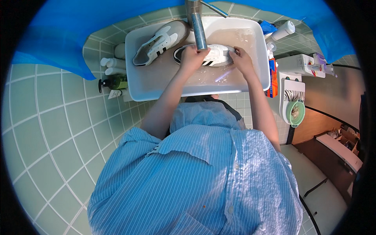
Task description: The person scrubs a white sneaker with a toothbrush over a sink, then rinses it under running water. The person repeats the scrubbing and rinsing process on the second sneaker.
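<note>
A white sneaker (217,51) with black side stripes and a grey toe lies lengthwise in cloudy brownish water in a white sink (199,91). My left hand (191,58) grips it near the ankle opening, partly covering its side. At the toe end, my right hand (242,61) holds the tip between thumb and fingers. The matching sneaker (163,41) leans at the sink's back left, tilted, with its toe up by the tap. The spout of the metal tap (199,32) hangs over the held shoe and hides part of it.
Left of the sink stand a dark pump bottle (116,82) and white tubes (113,63). On the right are an orange packet (273,79), a white bottle (284,30) and a washing machine (290,88) bearing a green basin (295,113). The tap's lever (216,9) juts out to the right.
</note>
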Tool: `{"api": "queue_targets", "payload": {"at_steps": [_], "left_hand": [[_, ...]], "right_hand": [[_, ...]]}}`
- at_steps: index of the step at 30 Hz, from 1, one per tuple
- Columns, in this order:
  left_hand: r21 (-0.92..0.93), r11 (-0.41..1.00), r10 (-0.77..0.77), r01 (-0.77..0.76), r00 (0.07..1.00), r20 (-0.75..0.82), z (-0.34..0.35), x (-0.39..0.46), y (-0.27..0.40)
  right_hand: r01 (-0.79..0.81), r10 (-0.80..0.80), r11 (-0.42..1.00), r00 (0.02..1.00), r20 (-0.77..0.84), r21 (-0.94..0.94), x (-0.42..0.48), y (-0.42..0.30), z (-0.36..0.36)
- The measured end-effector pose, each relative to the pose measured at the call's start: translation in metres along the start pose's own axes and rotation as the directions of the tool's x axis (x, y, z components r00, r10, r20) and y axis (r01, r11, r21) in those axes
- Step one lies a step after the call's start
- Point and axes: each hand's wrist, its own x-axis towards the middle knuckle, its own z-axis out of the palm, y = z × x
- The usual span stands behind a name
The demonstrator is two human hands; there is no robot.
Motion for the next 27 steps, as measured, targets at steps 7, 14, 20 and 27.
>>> {"api": "queue_targets", "payload": {"at_steps": [7,14,20,27], "left_hand": [[0.331,0.883,0.345,-0.332,0.938,0.019,0.023,-0.026,0.046],[0.470,0.738,0.506,-0.485,0.858,0.091,0.044,-0.035,0.061],[-0.207,0.978,-0.014,0.007,0.999,-0.034,0.033,-0.016,0.009],[-0.651,0.681,-0.329,0.335,0.934,0.137,0.006,-0.011,-0.007]], "right_hand": [[0.002,0.011,0.994,0.992,-0.126,0.105,-0.024,-0.018,0.002],[0.150,-0.184,0.980,0.937,-0.298,-0.134,-0.045,-0.021,0.003],[0.145,-0.155,0.985,0.983,-0.100,-0.097,-0.032,-0.007,-0.007],[-0.326,0.426,0.333,0.889,0.167,0.885,0.028,0.029,-0.039]]}}
